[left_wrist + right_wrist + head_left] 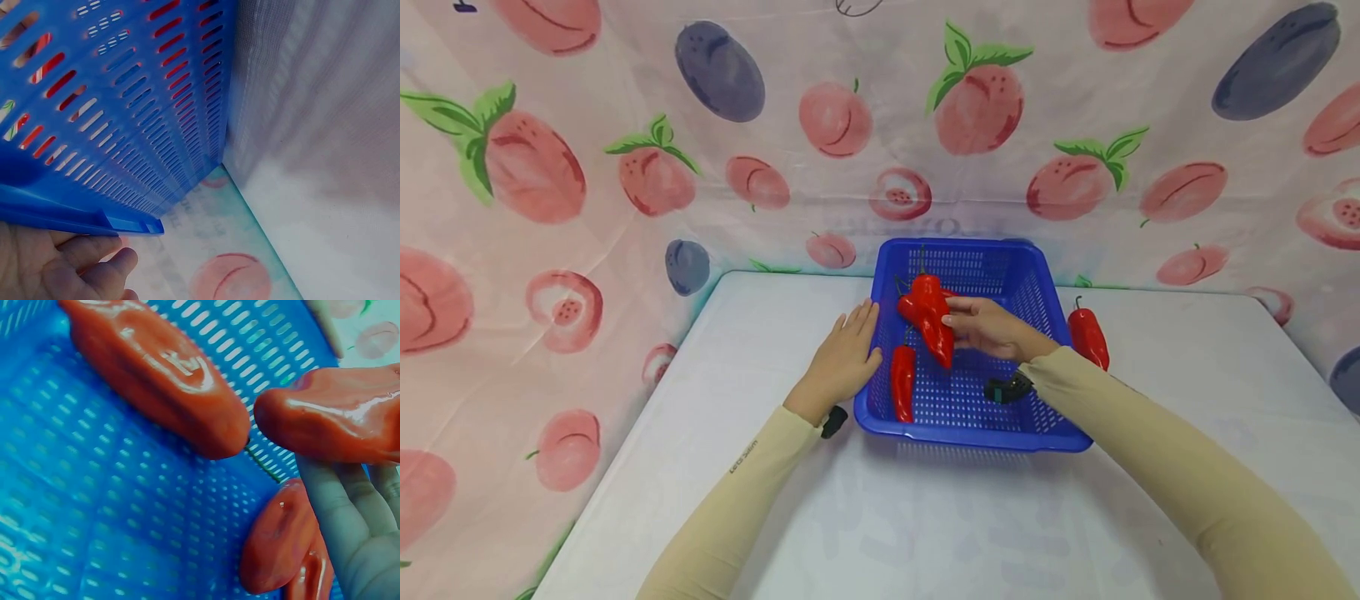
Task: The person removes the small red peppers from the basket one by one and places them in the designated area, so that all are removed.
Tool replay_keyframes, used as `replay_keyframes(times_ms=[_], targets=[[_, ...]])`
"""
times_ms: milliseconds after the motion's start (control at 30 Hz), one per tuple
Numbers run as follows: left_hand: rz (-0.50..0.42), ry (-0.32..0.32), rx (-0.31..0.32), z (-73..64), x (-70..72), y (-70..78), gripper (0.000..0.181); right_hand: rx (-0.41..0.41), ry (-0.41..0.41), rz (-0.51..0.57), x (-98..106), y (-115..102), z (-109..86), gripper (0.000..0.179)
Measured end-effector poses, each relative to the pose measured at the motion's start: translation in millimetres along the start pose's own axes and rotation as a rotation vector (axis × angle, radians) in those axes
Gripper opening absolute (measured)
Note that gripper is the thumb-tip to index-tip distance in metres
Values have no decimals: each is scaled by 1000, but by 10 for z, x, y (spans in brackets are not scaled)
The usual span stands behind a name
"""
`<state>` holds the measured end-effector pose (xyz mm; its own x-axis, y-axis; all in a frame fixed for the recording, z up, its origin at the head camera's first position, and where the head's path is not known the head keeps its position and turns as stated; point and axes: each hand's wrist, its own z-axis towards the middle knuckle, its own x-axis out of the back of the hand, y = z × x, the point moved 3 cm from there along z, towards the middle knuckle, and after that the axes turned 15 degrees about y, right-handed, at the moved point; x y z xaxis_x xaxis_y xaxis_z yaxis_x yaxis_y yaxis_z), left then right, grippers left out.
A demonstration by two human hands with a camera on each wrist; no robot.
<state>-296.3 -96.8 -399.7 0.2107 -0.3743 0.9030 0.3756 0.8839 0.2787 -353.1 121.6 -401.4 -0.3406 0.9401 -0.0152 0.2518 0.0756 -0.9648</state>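
My right hand (988, 327) grips a glossy red pepper (934, 325) over the blue plastic basket (970, 439), its fingers along the pepper's side. In the right wrist view that same pepper (350, 419) lies across the fingers. My left hand (842, 354) rests against the basket's left rim with the fingers straight; in the left wrist view its fingers (94, 256) are beside the rim. Inside the basket, one long red pepper (903, 385) lies at the left wall. More red peppers (278, 537) sit near the back left, partly hidden by the held one.
Another red pepper (1087, 337) lies outside, against the basket's right side. The basket stands on a white table (760, 333) near its back edge. A fruit-patterned cloth (760, 242) hangs behind and to the left.
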Motion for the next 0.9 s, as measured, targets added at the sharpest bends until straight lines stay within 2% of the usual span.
replay_keyframes(times_ms=[533, 767, 900], targets=[[-6, 15, -5, -7, -7, -2, 66, 80, -39, 118, 68, -111, -46, 54], [-4, 4, -2, -15, 1, 1, 66, 94, -28, 228, 122, -173, -64, 28], [-10, 5, 2, -19, -3, -2, 66, 106, -9, 262, 155, -216, -90, 26]])
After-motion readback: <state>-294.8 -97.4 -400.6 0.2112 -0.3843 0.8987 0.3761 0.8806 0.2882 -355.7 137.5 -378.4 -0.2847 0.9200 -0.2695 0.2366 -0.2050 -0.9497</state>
